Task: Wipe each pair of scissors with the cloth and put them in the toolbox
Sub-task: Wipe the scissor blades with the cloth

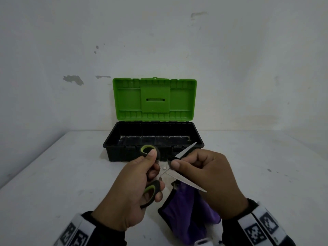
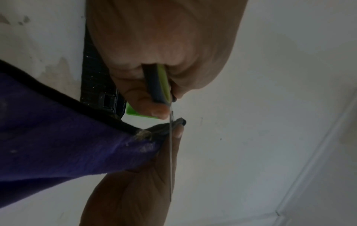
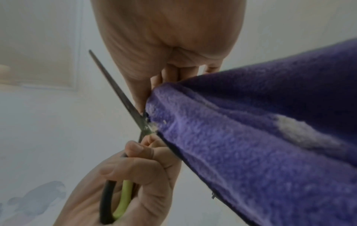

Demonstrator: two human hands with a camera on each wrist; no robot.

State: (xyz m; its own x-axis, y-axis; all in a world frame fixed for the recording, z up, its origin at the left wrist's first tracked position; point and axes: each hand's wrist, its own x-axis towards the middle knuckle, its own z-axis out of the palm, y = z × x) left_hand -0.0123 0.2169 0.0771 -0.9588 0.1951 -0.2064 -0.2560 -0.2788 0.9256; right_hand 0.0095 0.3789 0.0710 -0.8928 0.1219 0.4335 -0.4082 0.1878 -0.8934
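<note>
My left hand [image 1: 142, 176] grips the black-and-green handles of a pair of scissors [image 1: 184, 181], whose two steel blades are spread apart. My right hand [image 1: 200, 167] pinches a purple cloth [image 1: 184, 210] against the upper blade close to the pivot; the rest of the cloth hangs below that hand. The left wrist view shows the handle [image 2: 159, 85] in my fingers and the cloth [image 2: 58, 137] at the blade. In the right wrist view the blade [image 3: 119, 91] runs beside the cloth [image 3: 251, 137]. The toolbox [image 1: 113, 148] stands behind, its green lid [image 1: 154, 99] up.
The toolbox's black tray looks bare inside and stands on a white table [image 1: 53, 174] against a white wall [image 1: 248, 68]. White objects [image 1: 204, 243] lie at the table's near edge under my right wrist, partly hidden by the cloth.
</note>
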